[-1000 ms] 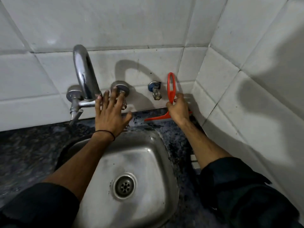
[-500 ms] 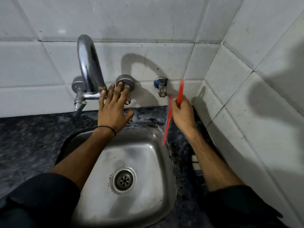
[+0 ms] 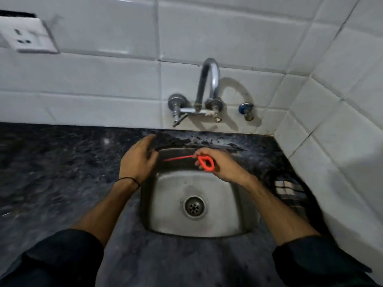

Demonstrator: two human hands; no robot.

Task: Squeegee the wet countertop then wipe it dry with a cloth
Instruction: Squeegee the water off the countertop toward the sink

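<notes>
My right hand (image 3: pixel 221 164) grips the loop handle of a red squeegee (image 3: pixel 204 162) above the back of the steel sink (image 3: pixel 170 204). Its thin blade points left, level over the basin. My left hand (image 3: pixel 137 160) hovers with relaxed, slightly spread fingers at the sink's back left corner, holding nothing. The dark speckled countertop (image 3: pixel 62 172) runs around the sink, and water drops glisten on the strip behind the sink. No cloth shows in this view.
A chrome tap (image 3: pixel 208 85) with two valves sticks out of the white tiled wall above the sink, with a small blue valve (image 3: pixel 245 109) to its right. The tiled side wall closes in on the right. A wall socket (image 3: pixel 27 38) sits top left.
My left hand came off the tap valve and dropped to the sink's edge. My right hand brought the squeegee from the back right corner to over the basin. The view pulled back and shifted left.
</notes>
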